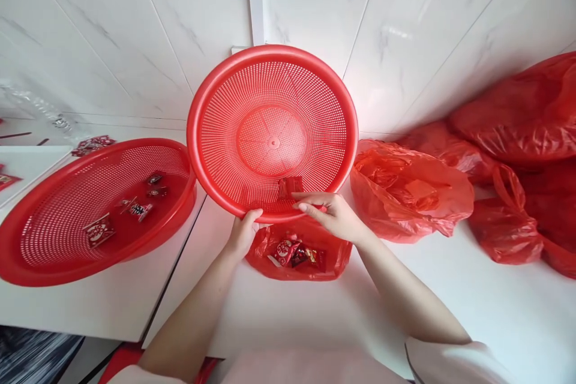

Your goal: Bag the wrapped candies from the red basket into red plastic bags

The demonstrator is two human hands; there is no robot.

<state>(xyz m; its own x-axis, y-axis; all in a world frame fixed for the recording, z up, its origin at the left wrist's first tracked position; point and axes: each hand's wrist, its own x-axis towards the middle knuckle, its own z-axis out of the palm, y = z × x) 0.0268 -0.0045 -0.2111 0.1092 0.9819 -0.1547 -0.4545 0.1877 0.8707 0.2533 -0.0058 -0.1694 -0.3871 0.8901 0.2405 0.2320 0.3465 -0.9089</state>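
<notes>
Held basket (pixel 272 138): perhaps one packet (pixel 291 185)

We see a round red basket (pixel 272 138) of perforated plastic, tipped up on its side above the desk (pixel 270 324), its mouth facing us and its base towards the desk's back edge. Against its lowered wall, just inside the rim, we find one small red packet (pixel 290 183). Below that rim, on the side towards the desk's front edge, a thin red plastic bag (pixel 337 255) sits open, its back part hidden; we make out several shiny packets (pixel 287 252) inside, red, dark and gold.
</notes>
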